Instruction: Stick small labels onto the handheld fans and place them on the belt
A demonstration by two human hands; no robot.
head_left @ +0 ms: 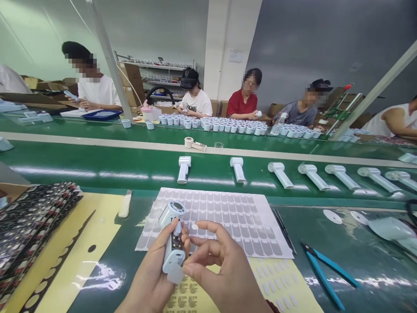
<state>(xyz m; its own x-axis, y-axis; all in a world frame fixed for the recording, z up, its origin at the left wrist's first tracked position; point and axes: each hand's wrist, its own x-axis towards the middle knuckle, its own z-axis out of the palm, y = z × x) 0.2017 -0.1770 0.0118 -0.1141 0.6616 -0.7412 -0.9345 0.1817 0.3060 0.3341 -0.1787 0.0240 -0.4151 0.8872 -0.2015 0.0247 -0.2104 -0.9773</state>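
Light-blue plastic, gripped firmly in the left hand point(153, 269): holding a handheld device point(169, 250) with a round head and an open handle, above the near part of the green table point(133, 248). Shows a dark oval on its head and a dark circuit board point(177, 239) inside the handle.

Pinching with the right hand point(224, 265), thumb nearly closed and index finger arched away, on the edge of a translucent pale-grey sticker point(176, 274). Overlaps the lower end of the device in view; cannot tell if touching it.

Beneath and behind both hands, see a white sheet point(260, 201) of grey round-ended stickers. Nearer, see a yellow sheet point(304, 295) with small white stickers, and black printed labels point(192, 300), with lines too small to read. To the right, find thin dark tweezers point(284, 230) beside the white sheet and blue-handled pliers point(330, 271), lying open.

Farther back, notice light-blue devices point(282, 174) spaced along the green surface, and a white device point(195, 144) with dark marks on its handle, unreadable. Across from these, spot a person in a white T-shirt point(198, 104) with black lettering, too blurred to read.
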